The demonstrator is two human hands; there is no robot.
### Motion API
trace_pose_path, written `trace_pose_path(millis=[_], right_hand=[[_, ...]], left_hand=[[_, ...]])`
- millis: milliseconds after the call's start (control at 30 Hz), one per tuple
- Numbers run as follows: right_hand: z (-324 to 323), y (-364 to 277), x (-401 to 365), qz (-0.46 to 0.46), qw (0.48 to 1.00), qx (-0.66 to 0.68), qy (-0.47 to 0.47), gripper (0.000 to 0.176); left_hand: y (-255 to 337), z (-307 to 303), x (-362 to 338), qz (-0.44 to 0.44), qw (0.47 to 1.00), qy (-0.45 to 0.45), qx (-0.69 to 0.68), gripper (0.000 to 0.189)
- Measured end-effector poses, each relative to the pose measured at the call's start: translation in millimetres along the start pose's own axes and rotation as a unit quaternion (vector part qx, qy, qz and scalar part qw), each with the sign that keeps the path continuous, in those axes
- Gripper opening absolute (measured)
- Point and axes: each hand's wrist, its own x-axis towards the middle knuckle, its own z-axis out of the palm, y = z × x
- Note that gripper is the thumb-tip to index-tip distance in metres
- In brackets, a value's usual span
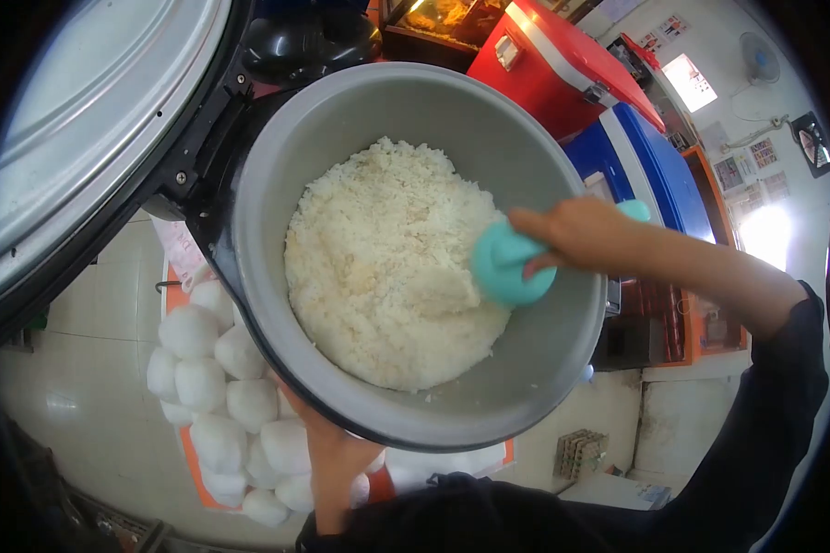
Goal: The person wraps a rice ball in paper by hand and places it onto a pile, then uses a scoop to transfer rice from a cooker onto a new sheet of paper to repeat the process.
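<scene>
Cooked white rice [387, 276] lies in a large grey rice cooker pot [535, 405]. My right hand [576, 238] is closed around a turquoise plastic scoop [512, 267] at the pot's right side. The scoop's rounded end touches the rice, and its handle sticks out behind my hand. My left hand [339, 456] is below the pot's near-left rim, beside several white rounded bundles [221, 442]. Its fingers are mostly hidden by the rim, so I cannot see what they touch.
The cooker's hinged lid [92, 120] stands raised at the upper left. The white bundles lie on an orange-edged surface [192, 461]. Beyond the pot are a red cooler box [563, 69] and a blue one [655, 166]. Stacked egg trays [581, 453] sit lower right.
</scene>
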Motion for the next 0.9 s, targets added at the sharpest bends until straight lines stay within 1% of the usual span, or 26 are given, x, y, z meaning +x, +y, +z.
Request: trace_pose_path(millis=[33,133,167,200,267,400,467,500,567,600,667,700,767,800,867,900], right_hand=[[6,0,3,-0.002,1.000,0.001,0.000,0.040],[48,6,32,-0.196,0.980,-0.024,-0.003,0.037],[63,7,41,-0.235,0.972,-0.012,0.022,0.034],[64,0,47,-0.241,0.970,-0.009,0.020,0.034],[65,-13,66,-0.267,0.960,-0.061,0.064,0.031],[53,-15,79,-0.289,0.952,-0.071,0.076,0.030],[39,-6,79,-0.293,0.955,-0.043,0.030,0.030],[40,-1,82,-0.293,0.955,-0.036,0.027,0.030],[41,6,86,-0.301,0.951,-0.004,0.071,0.034],[46,2,88,-0.300,0.951,-0.004,0.072,0.034],[57,-17,100,-0.323,0.940,0.010,0.110,0.033],[56,-35,102,-0.328,0.938,0.011,0.111,0.033],[50,-72,105,-0.340,0.927,-0.040,0.151,0.031],[43,-74,112,-0.342,0.925,-0.036,0.159,0.031],[29,-69,123,-0.387,0.913,-0.001,0.131,0.032],[26,-67,117,-0.363,0.927,-0.014,0.088,0.027]], left_hand=[[-3,-2,2,-0.005,1.000,-0.014,-0.007,0.091],[-17,-6,-7,-0.035,0.994,-0.096,-0.038,0.083],[-22,-6,-10,-0.047,0.990,-0.124,-0.046,0.080],[-25,-5,-11,-0.055,0.987,-0.144,-0.048,0.078],[-28,-3,-11,-0.069,0.981,-0.175,-0.051,0.072],[-34,-2,-17,-0.082,0.971,-0.219,-0.055,0.062],[-36,-4,-25,-0.093,0.966,-0.236,-0.057,0.057],[-36,-4,-27,-0.096,0.964,-0.242,-0.056,0.057],[-37,-4,-28,-0.050,0.970,-0.232,-0.048,0.046],[-37,-5,-28,-0.048,0.971,-0.228,-0.044,0.049],[-36,-4,-25,-0.060,0.971,-0.227,-0.042,0.053],[-36,-3,-24,-0.066,0.971,-0.225,-0.040,0.056],[-36,-4,-23,-0.072,0.972,-0.222,-0.034,0.060],[-35,-4,-22,-0.074,0.972,-0.219,-0.031,0.063],[-35,-4,-22,-0.081,0.973,-0.214,-0.025,0.068],[-36,-5,-22,-0.081,0.973,-0.213,-0.023,0.070]])
